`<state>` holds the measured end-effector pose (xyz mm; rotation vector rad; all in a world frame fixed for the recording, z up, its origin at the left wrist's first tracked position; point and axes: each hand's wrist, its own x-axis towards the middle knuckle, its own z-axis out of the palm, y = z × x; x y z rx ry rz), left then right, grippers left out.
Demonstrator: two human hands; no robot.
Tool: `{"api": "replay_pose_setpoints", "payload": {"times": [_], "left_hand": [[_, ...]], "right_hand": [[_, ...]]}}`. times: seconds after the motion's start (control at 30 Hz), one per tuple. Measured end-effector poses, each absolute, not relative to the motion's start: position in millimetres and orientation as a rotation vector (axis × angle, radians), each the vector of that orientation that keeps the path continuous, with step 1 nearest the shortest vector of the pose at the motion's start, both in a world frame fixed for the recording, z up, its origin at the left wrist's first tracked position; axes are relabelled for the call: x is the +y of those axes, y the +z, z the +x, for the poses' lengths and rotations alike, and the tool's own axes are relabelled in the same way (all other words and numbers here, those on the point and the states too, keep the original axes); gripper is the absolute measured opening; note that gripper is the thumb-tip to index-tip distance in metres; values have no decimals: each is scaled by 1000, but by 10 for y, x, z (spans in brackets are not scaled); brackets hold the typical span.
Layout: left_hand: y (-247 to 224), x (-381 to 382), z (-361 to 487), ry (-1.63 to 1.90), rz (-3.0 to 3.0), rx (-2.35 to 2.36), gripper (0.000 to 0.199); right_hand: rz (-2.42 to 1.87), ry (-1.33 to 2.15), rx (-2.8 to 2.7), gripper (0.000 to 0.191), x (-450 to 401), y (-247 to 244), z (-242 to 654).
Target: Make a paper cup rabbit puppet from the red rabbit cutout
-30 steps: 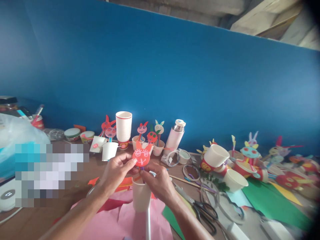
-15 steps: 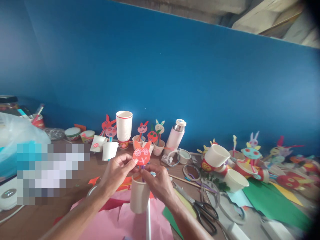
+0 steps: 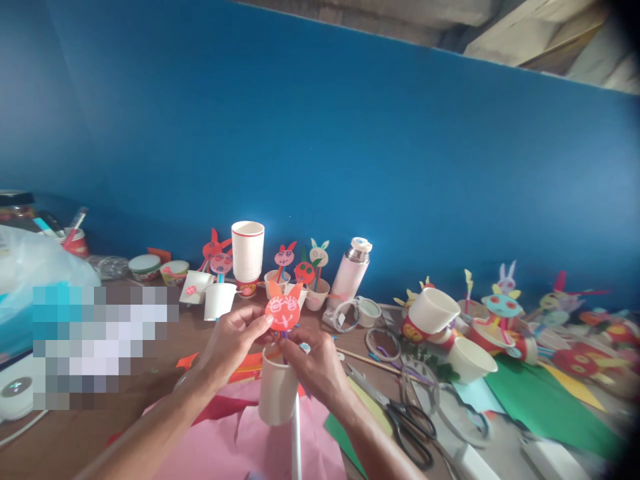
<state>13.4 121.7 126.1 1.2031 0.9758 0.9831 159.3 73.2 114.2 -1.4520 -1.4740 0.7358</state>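
A red paper face [image 3: 283,312] with two pointed ears and white-drawn eyes and mouth stands above a white paper cup [image 3: 277,397]. My left hand [image 3: 237,337] pinches the left edge of the face between thumb and fingers. Below the face, a thin purple stick [image 3: 285,355] runs down into the cup's mouth. My right hand [image 3: 317,357] is closed around the stick at the cup's rim; its fingertips are partly hidden. Pink paper [image 3: 220,440] lies beneath the cup, and a white rod [image 3: 297,440] lies beside it.
Black-handled scissors [image 3: 407,417], clear tape rolls [image 3: 384,345] and green paper [image 3: 555,407] lie to the right. Along the blue wall [image 3: 320,133] stand a stack of paper cups [image 3: 247,253], a thermos [image 3: 351,270] and several cups with paper faces. A plastic bag [image 3: 40,267] sits at left.
Both hands keep their grip on the face and stick. The view has shifted very slightly; the face and cup hold nearly the same place.
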Motion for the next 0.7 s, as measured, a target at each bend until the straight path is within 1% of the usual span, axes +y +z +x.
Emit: {"api": "replay_pose_setpoints", "payload": {"times": [0.17,0.37,0.47,0.57,0.7], "left_hand": [[1251,1216,143,957,1206,884,33],[1227,1245,135,967,1390,952,19],[1188,1271,125,981,1387,932,18],[1139,1309,105,982,1332,885,21],[1077,1366,73,948,1349,865,29]], "right_hand": [[-1440,737,-1480,24,730,1131,1580],[-1432,770,-1498,24,717,1111,1547],[-1391,755,-1513,25,724,1110,1571],[-1343,725,-1499,27,743,1095,1633],[-1258,794,-1427,38,788,1055,1714]]}}
